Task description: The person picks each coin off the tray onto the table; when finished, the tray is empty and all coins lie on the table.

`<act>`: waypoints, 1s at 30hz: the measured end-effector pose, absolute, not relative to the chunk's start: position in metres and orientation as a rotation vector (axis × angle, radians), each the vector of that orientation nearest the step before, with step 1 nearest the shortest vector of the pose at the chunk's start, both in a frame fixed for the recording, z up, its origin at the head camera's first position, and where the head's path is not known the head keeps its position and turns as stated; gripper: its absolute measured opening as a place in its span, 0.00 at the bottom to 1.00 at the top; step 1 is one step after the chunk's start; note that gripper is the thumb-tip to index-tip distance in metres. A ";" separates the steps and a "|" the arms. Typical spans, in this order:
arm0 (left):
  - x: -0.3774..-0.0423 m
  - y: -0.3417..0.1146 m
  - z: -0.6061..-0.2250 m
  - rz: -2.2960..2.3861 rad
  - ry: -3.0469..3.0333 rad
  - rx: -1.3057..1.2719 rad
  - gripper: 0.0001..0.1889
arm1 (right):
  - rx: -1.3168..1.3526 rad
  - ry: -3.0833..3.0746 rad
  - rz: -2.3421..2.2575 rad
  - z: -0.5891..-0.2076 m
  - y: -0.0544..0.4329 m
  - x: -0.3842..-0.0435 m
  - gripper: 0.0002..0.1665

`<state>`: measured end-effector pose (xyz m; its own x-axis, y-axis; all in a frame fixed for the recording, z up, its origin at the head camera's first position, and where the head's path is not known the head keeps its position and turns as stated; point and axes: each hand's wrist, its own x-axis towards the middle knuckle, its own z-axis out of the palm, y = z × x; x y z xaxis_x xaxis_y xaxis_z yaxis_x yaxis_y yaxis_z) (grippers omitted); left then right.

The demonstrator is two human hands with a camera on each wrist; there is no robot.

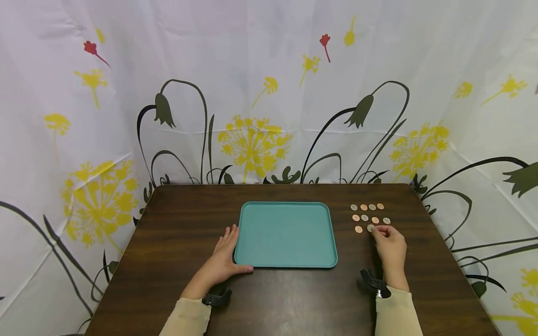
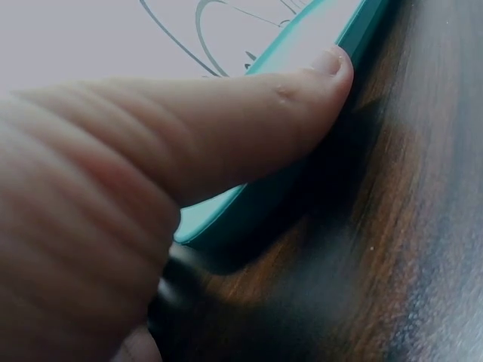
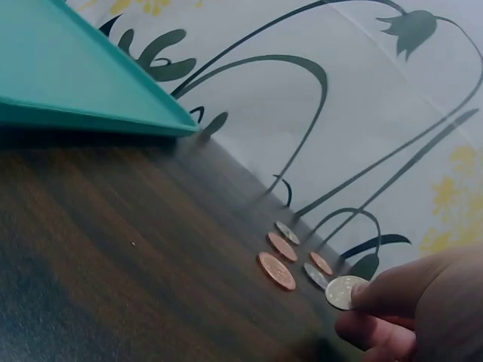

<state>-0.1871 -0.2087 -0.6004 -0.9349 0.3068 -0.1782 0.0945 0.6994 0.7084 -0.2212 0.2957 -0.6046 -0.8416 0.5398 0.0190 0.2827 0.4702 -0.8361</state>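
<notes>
My right hand [image 1: 391, 247] pinches a silver coin [image 3: 341, 292] between thumb and fingertips, at the front of a group of coins. Several copper and silver coins lie flat in rough rows just beyond it, among them a copper coin [image 1: 358, 229] to its left. A teal rectangular tray [image 1: 286, 233] lies flat left of the coins, with nothing in it. At the tray's near left corner is my left hand [image 1: 222, 263]. Its straight fingers lie along the left side, and the thumb [image 2: 272, 113] stretches along the front edge, touching the rim.
Under everything is a dark brown wooden table [image 1: 286, 303]. Right behind its far edge hangs a white curtain [image 1: 269, 56] printed with yellow, red and green flowers. A black band [image 1: 373, 282] sits on my right wrist and another band [image 1: 217, 297] on my left.
</notes>
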 end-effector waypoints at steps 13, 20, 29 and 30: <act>-0.184 -0.208 -0.600 1.076 2.631 0.323 0.73 | -0.730 -2.518 1.312 -0.607 0.295 -0.220 0.14; -0.184 -0.210 -0.601 1.076 2.617 0.311 0.73 | -0.734 -2.540 1.344 -0.609 0.293 -0.220 0.14; -0.181 -0.212 -0.607 1.085 2.602 0.295 0.73 | -0.746 -2.505 1.341 -0.617 0.293 -0.218 0.14; -0.180 -0.212 -0.608 1.100 2.593 0.298 0.73 | -0.737 -2.473 1.334 -0.616 0.291 -0.217 0.14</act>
<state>-0.1801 -0.2122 -0.6075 -0.9308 0.3065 -0.1990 0.0700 0.6841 0.7261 -0.2167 0.2908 -0.6156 -0.8452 0.5336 -0.0307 0.3187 0.4571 -0.8304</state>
